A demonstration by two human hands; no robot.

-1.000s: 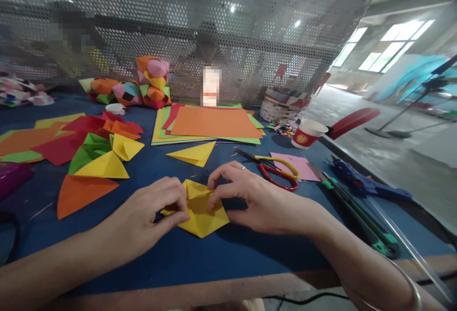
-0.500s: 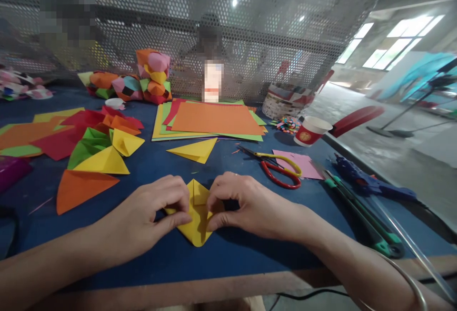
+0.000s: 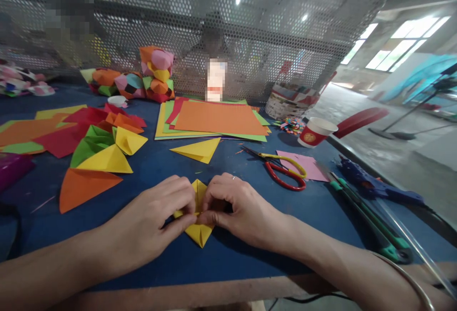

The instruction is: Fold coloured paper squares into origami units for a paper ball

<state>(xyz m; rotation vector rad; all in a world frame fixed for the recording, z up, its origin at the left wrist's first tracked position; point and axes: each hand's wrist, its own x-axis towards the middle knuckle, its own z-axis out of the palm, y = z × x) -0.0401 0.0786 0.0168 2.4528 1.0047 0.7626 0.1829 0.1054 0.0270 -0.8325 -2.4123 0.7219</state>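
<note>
A piece of folded yellow paper (image 3: pixel 200 236) lies on the blue tabletop near its front edge, one corner pointing at me and another away. From the left, my left hand (image 3: pixel 171 201) pinches it with thumb and fingers. My right hand (image 3: pixel 235 201), with a ring on one finger, grips it from the other side. Both thumbs nearly meet over the paper's middle, where a fold stands up; the fingers hide its side corners. Just beyond the hands rests a yellow folded triangle (image 3: pixel 200 150).
Scissors (image 3: pixel 285 170) lie on pink paper (image 3: pixel 310 166) to the right, beside a green cutter (image 3: pixel 371 218) and a blue glue gun (image 3: pixel 378 185). Behind are stacked coloured sheets (image 3: pixel 217 118) and a paper cup (image 3: pixel 316 132). Folded orange paper (image 3: pixel 84 188) sits at left.
Both hands have drawn closer together over the yellow paper. Its near corner, rounded before, is now pointed and creased, and the middle is pinched up. The view has shifted slightly.
</note>
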